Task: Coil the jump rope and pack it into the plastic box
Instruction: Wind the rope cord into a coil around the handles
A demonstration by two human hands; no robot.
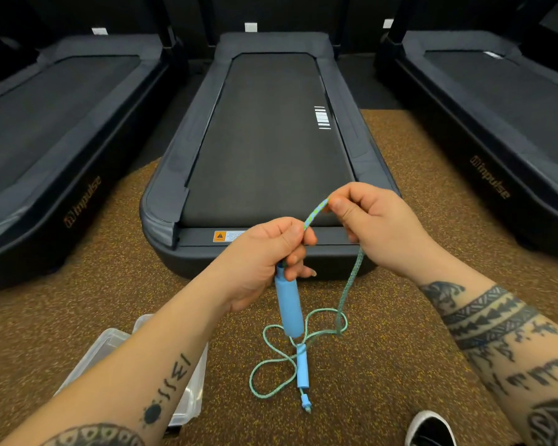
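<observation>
Three dark treadmills point(271, 140) stand side by side ahead, their belts matte and flat. The speckled brown floor point(416, 317) before them looks coarse and grippy, so the rope lies on it without sliding. A clear plastic box point(110, 342), rigid with rounded corners, sits on the floor at lower left, partly hidden under the left forearm, likely kept near so the finished coil can drop straight in. The left hand point(258, 265) grips the top of one blue handle point(289, 310), its fingers point(298, 252) curled round it and the cord leaving it, so the smooth cylinder hangs down as an anchor. The right hand point(377, 226) pinches the jump rope point(351, 278) between thumb and forefinger just beside the left, holding a short span, apparently to begin a loop. Below that pinch the braided teal cord falls slack into loose loops on the floor, where the second handle point(302, 371) lies, slim and blue.
</observation>
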